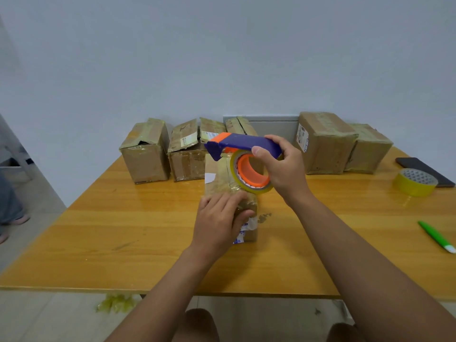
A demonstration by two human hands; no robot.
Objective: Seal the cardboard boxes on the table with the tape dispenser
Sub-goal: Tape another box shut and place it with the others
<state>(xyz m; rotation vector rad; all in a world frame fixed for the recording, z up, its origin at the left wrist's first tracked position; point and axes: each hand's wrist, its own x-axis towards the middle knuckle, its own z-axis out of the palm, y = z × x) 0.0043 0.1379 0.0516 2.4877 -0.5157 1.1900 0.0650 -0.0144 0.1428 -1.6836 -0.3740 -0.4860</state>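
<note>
Item: small cardboard box [223, 178], brown corrugated board wrapped in wrinkled glossy clear tape, white label patches on its top and near face, standing at the middle of the wooden table [123, 230]; its long axis runs from me toward the wall. My left hand [218, 218] lies flat on the box's near top edge, fingers together and pressed onto the tape, not curled round anything. My right hand [283, 169] is closed round the tape dispenser [243, 144], held just above the box's far end: purple plastic body, orange tip, its long axis roughly level and crosswise to the box, cutter end pointing left. Under the body hangs the roll of clear tape [250, 172], yellowish, on an orange hub, its open face turned toward me. Behind the box, along the wall, stand further cardboard boxes: two [145, 154] [187, 154] to the left with flaps loose and raised, two [323, 144] [367, 149] to the right, closed and taped. Far right of the box: a yellow tape roll [414, 182], a dark flat phone [424, 169] just behind it, and a green pen [435, 235] nearer me. Tabletop: orange-yellow varnished wood, shiny, lightly scuffed.
</note>
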